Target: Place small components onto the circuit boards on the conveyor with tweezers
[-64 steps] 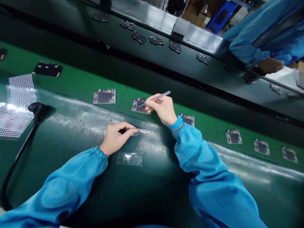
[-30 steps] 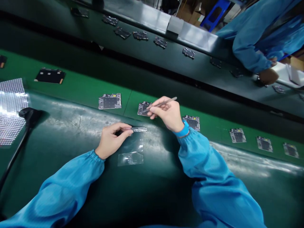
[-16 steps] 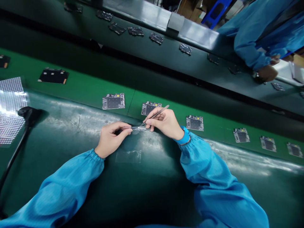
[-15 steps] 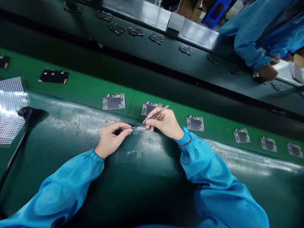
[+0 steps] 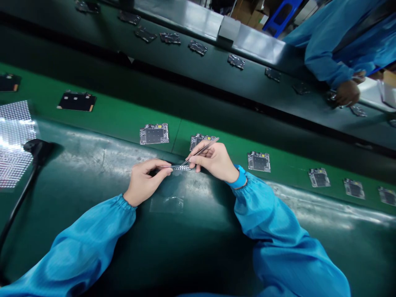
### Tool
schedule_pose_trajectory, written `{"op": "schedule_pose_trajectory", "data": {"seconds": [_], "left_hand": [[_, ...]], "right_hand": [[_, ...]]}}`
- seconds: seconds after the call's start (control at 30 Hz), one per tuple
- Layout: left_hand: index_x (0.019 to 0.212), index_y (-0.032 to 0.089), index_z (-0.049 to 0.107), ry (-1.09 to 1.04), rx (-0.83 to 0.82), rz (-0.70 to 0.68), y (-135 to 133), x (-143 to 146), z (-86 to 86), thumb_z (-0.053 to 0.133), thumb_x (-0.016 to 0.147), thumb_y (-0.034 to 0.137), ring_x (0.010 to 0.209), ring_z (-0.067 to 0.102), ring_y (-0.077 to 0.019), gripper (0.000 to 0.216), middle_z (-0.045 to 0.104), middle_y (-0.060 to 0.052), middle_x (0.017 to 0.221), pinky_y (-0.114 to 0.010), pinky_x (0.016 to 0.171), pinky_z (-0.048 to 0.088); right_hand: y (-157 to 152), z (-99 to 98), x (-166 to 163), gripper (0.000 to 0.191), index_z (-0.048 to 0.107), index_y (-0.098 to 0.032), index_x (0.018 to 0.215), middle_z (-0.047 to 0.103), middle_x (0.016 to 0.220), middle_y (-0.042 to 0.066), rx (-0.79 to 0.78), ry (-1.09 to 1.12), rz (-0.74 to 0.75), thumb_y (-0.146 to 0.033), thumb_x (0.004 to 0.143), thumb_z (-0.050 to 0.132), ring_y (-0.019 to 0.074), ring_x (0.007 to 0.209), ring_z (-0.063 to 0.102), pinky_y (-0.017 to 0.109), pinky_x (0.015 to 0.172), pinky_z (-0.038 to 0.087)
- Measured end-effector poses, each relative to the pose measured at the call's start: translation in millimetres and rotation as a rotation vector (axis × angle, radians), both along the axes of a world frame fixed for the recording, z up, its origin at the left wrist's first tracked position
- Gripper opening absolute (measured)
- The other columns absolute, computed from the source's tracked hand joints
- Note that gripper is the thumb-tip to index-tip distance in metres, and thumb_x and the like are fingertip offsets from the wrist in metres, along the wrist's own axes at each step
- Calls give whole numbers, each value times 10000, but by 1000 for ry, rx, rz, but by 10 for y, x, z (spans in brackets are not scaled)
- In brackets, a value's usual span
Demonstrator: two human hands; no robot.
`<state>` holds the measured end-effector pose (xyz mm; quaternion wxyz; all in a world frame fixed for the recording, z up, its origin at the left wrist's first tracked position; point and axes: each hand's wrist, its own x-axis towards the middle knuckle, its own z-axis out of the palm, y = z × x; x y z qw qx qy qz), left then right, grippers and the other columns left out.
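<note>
Here, the black plug [image 5: 37, 147] lay well left of the clear film [image 5: 167, 205]. Beyond the film's left end, the left hand [image 5: 145, 181] pinched a dotted strip [image 5: 185, 168], which reached beyond the film's right end. Right of the film, the right hand [image 5: 218, 163] gripped tweezers [image 5: 210, 144], their tips at the strip; whether touching, I could not tell.

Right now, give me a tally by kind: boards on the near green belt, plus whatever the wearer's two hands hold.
Component-side-up circuit boards: 6
Black-faced boards: 2
Tweezers, right hand: 1
Dotted strip, left hand: 1
Total: 10
</note>
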<state>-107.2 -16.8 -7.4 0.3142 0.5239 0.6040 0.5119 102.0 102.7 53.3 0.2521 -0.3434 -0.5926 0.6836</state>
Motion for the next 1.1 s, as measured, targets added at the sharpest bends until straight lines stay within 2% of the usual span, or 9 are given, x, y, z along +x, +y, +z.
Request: {"op": "schedule_pose_trajectory", "data": {"seconds": [0.77,0.9,1.0,1.1], "left_hand": [[886,202,794,-4,14,-9,13,2,35,806,838,266,684,739,-143,81,782,-15,769,-246,668,586],[898,199,791,-8,4,-23,16,5,34,804,842,280,685,743,-151,99,785,-21,771,-260,675,595],[898,204,794,6,12,-27,16,11,33,810,835,284,698,747,-159,103,792,-27,792,-270,692,607],[896,209,796,15,12,-29,19,25,41,814,828,302,698,746,-165,116,795,-31,803,-285,713,626]], "right_hand": [[37,33,-24,388,659,-128,823,731,626,48,6,-6,-17,-401,718,913,133,457,651,231,437,562],[256,-6,-260,377,664,-133,815,694,614,26,93,29,-112,-406,726,908,132,508,656,221,442,559],[522,-141,-585,314,644,-138,801,665,614,13,159,39,-147,-325,750,892,133,535,652,216,441,553],[738,-306,-890,247,605,-154,800,643,607,-5,160,-14,-155,-205,784,846,131,540,651,210,440,556]]}}
